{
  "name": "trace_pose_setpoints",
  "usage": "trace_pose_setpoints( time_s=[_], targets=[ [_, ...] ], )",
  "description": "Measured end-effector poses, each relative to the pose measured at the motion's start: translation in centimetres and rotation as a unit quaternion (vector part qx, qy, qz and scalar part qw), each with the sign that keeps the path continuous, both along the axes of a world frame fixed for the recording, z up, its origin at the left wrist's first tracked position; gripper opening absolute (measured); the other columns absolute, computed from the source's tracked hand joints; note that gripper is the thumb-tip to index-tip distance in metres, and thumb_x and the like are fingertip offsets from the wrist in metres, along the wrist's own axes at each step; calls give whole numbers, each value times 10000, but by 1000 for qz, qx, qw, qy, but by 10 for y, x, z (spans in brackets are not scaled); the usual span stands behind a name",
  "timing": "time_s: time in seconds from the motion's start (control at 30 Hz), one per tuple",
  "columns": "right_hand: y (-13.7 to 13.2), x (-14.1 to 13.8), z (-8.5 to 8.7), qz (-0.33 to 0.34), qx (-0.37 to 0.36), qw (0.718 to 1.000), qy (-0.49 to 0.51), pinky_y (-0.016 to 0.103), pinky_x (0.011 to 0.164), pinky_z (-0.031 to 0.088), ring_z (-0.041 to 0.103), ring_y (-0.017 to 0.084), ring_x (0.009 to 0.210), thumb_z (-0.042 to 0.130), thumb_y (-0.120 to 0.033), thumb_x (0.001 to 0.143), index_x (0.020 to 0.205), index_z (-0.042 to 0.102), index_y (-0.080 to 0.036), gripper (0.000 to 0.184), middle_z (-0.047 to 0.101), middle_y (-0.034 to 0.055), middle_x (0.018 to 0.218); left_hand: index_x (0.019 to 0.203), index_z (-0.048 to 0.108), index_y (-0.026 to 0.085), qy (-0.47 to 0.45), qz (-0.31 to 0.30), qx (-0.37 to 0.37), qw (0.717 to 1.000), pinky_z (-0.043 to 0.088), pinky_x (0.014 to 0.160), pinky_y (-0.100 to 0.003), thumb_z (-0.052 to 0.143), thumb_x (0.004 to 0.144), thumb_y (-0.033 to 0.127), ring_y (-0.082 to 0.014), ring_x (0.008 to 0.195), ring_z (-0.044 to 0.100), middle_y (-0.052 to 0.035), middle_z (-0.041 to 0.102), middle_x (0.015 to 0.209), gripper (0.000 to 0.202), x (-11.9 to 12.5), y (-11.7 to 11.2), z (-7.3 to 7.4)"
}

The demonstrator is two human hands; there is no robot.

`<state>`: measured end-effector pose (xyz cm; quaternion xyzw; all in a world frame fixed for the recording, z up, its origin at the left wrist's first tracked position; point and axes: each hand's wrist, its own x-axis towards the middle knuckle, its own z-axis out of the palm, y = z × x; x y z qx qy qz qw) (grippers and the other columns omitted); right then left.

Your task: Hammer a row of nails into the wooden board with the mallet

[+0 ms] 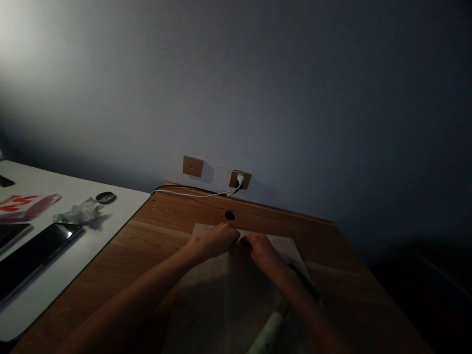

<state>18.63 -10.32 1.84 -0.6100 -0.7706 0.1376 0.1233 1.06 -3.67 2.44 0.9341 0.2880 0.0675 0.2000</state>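
Note:
A pale sheet (221, 295), paper or cloth, lies flat on a wooden table (155, 231). Both my hands rest at its far edge, close together. My left hand (217, 240) has its fingers curled down onto the sheet's edge. My right hand (260, 246) is curled the same way, fingertips almost touching the left ones. The dim light hides whether they pinch the edge or only press on it. A dark slim object (306, 282) lies by my right forearm, and a pale rod (267, 332) lies under that arm near the front.
A white desk (88, 246) adjoins on the left with a dark tablet (33, 255), a red-printed paper (22, 204), crumpled plastic (79, 212) and a small dark disc (106, 197). A white cable (199, 194) runs to a wall socket (239, 179). A dark hole (229, 215) marks the tabletop.

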Motion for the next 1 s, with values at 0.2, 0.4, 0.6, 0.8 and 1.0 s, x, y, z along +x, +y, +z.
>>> trace_pose_setpoints(
  time_s=[0.2, 0.4, 0.6, 0.8, 1.0],
  targets=[
    [4, 10, 1, 62, -3, 998, -4, 261, 830, 501, 703, 197, 907, 466, 66, 795, 889, 793, -156, 406, 774, 110, 955, 759, 756, 137, -19, 2, -8, 1000, 447, 611, -270, 588, 815, 25, -229, 716, 687, -117, 722, 773, 209, 0, 1, -3],
    [4, 16, 1, 95, 4, 995, 0, 266, 883, 505, 692, 197, 975, 444, 104, 754, 977, 792, -145, 483, 760, 111, 1011, 791, 768, 138, -35, -2, -25, 999, 445, 643, -274, 579, 829, 32, -224, 765, 695, -118, 745, 821, 220, 0, 5, -9],
    [2, 9, -2, 76, 19, 997, 20, 284, 857, 520, 717, 214, 936, 414, 110, 736, 958, 794, -116, 495, 773, 127, 948, 810, 756, 125, -50, 18, -16, 998, 437, 645, -273, 621, 828, 64, -228, 795, 685, -127, 743, 856, 149, 3, 5, -11],
    [4, 12, 2, 78, 52, 994, 48, 304, 876, 526, 710, 211, 951, 525, 65, 810, 929, 790, -150, 361, 767, 108, 985, 737, 696, 145, -119, 39, -177, 976, 394, 596, -219, 720, 793, 173, -129, 630, 595, -2, 647, 653, 68, -2, 19, -10],
    [0, 16, 24, 9, 114, 987, 113, 332, 888, 554, 739, 212, 948, 594, -72, 912, 1005, 786, -170, 235, 792, 100, 1021, 725, 627, 118, -367, 115, -588, 712, 336, 519, -183, 751, 746, 269, -61, 543, 473, 18, 574, 662, 197, 8, 22, -19]
  ],
)
